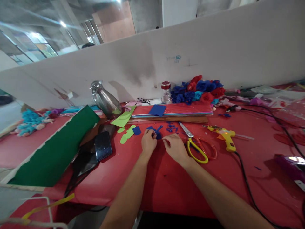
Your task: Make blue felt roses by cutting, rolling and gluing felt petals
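Observation:
My left hand (149, 141) is closed in a pinch on a small blue piece (158, 128) that looks like paper or felt. Just under its fingertips, another dark blue piece (159, 136) lies on the red table. To the right, my right hand (175, 147) has its thumb and fingers drawn together, a short gap from the left one; whatever is between them is too small to make out. Scissors (194, 143) with one yellow and one red handle rest beside the right hand. Blue scraps (172, 128) are scattered beyond both hands. A blue square (136, 130) and light green cutouts (126, 136) lie left of my left hand.
A yellow glue gun (228, 140) with a black cord sits at right. Stacked sheets (171, 111), a metal jug (106, 98), a red-lidded jar (166, 92) and blue and red flowers (197, 90) line the wall. A phone (103, 145) and green sheet (57, 152) are at left.

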Tool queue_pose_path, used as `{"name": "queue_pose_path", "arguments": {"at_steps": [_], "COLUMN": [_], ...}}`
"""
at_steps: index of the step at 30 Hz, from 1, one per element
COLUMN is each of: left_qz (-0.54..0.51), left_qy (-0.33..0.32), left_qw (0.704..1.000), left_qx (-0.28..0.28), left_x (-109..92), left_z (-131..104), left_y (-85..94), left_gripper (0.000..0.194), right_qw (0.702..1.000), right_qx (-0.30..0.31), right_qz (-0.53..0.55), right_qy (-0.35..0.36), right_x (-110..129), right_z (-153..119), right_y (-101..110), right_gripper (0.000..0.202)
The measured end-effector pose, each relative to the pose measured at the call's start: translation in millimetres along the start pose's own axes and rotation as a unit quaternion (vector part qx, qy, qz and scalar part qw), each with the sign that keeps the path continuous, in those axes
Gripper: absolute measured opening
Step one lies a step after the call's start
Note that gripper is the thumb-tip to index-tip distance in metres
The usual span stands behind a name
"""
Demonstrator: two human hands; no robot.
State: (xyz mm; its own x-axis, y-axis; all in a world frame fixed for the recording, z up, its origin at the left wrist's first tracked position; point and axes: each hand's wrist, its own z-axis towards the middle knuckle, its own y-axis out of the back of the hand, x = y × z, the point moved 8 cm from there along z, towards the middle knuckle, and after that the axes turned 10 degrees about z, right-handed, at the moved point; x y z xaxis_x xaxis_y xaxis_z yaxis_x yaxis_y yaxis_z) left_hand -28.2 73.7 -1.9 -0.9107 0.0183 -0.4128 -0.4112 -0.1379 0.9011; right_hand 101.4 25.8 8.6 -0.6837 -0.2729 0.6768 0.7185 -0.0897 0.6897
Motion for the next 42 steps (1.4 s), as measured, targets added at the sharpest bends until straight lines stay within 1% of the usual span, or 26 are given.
{"name": "queue_pose_path", "arguments": {"at_steps": [5, 9, 13, 16, 18, 21, 25, 28, 30, 33, 35, 38, 40, 42], "left_qz": [-0.015, -0.029, -0.050, -0.081, -0.113, -0.170, -0.215, -0.264, -0.300, -0.337, -0.351, -0.354, -0.362, -0.391], "left_qy": [0.000, 0.007, 0.014, 0.020, 0.028, 0.056, 0.079, 0.065, 0.048, 0.016, -0.004, -0.023, -0.021, -0.006], "left_qw": [1.000, 0.999, 0.999, 0.996, 0.993, 0.982, 0.971, 0.958, 0.949, 0.939, 0.935, 0.935, 0.932, 0.920], "left_qx": [-0.007, -0.010, -0.011, -0.017, -0.032, -0.054, -0.069, -0.086, -0.089, -0.065, -0.041, -0.019, -0.021, -0.033], "left_x": [3.9, 8.5, 11.6, 13.8, 16.3, 22.1, 26.3, 25.0, 22.4, 15.4, 10.1, 5.4, 5.8, 8.8], "left_z": [2.7, 5.4, 7.7, 9.1, 9.6, 9.6, 8.7, 7.9, 7.2, 6.5, 6.2, 5.9, 6.0, 6.1], "left_y": [-1.5, -3.1, -3.6, -4.5, -4.1, -3.7, -2.9, -0.1, 0.7, -1.9, -5.2, -8.9, -8.8, -6.4], "left_gripper": [0.015, 0.010, 0.010, 0.008, 0.006, 0.005, 0.006, 0.007, 0.007, 0.006, 0.005, 0.004, 0.005, 0.008], "right_qw": [1.000, 1.000, 1.000, 1.000, 1.000, 0.999, 0.999, 0.997, 0.992, 0.981, 0.978, 0.980, 0.982, 0.984], "right_qx": [0.003, -0.005, -0.013, -0.014, -0.010, -0.009, -0.027, -0.047, -0.063, -0.089, -0.101, -0.088, -0.072, -0.067], "right_qz": [-0.003, 0.007, 0.021, 0.023, 0.026, 0.035, 0.042, 0.067, 0.108, 0.163, 0.170, 0.160, 0.153, 0.143], "right_qy": [-0.005, 0.000, 0.001, 0.001, 0.002, 0.006, 0.015, 0.013, -0.007, -0.053, -0.072, -0.081, -0.080, -0.079], "right_x": [-1.1, -2.5, -4.4, -4.0, -3.4, -3.5, -5.9, -8.3, -12.0, -19.6, -23.1, -25.9, -27.5, -29.4], "right_z": [0.4, 0.8, 1.0, 0.9, 0.9, 1.4, 2.3, 2.9, 3.8, 5.9, 8.1, 12.1, 13.7, 14.1], "right_y": [-2.6, -1.3, 0.2, 0.4, -0.3, -1.1, 1.3, 3.7, 4.5, 4.1, 3.7, -0.2, -3.7, -5.7], "right_gripper": [0.024, 0.023, 0.021, 0.022, 0.023, 0.023, 0.022, 0.022, 0.025, 0.036, 0.042, 0.039, 0.036, 0.035]}}
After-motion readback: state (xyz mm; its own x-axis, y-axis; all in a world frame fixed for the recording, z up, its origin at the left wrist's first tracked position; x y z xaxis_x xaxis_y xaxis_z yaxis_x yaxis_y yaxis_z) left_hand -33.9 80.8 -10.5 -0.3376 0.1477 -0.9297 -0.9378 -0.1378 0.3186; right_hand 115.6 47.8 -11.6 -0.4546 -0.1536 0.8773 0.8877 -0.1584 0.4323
